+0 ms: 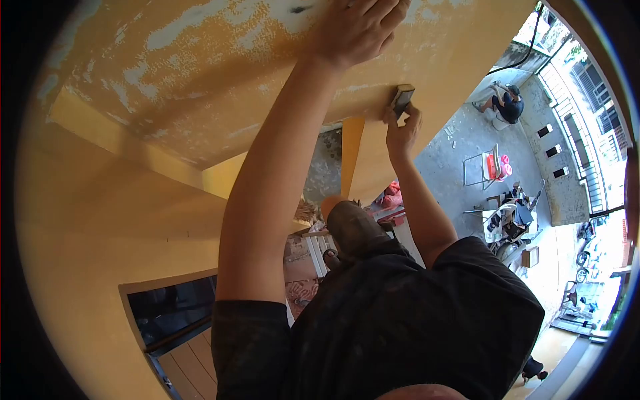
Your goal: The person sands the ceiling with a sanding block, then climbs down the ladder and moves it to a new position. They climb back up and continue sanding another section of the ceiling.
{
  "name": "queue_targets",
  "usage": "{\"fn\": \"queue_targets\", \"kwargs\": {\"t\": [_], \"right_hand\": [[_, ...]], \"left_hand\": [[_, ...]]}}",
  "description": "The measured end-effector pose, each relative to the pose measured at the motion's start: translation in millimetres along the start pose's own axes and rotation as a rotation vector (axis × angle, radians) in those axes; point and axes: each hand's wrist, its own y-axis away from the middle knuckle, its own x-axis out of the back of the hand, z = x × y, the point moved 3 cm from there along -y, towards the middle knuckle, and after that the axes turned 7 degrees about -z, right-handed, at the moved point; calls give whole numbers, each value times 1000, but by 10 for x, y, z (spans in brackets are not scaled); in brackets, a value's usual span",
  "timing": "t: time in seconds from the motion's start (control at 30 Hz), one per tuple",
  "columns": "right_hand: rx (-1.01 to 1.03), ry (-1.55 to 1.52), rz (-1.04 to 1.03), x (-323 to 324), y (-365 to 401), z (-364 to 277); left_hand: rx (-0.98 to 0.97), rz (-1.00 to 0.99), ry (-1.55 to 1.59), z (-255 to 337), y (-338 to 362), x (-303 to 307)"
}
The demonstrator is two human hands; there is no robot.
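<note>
Overhead spreads a yellow painted surface (220, 87) with patchy white, worn areas. My left hand (363, 30) lies against it near the top of the view, fingers stretched out and partly cut off by the frame edge. Lower and to the right, my right hand (404, 127) grips a small dark block (403, 100) with a pale edge, its fingers and thumb around the block's lower end. The block touches the yellow surface. Both arms reach upward.
Far below on the right, a person (509, 105) sits near a wall. A folding chair (492, 167) and a cluttered table (510, 223) stand on the grey floor. A ladder-like white frame (319, 253) is beneath me. A dark window (175, 310) is at lower left.
</note>
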Motion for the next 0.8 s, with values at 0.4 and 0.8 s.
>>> {"fn": "queue_targets", "kwargs": {"t": [0.4,0.8], "right_hand": [[7,-125,-11,67,-347,-251],[29,-23,-27,60,-240,-14]], "left_hand": [[-13,6,-97,-25,-1,9],[2,11,-10,-17,2,16]]}}
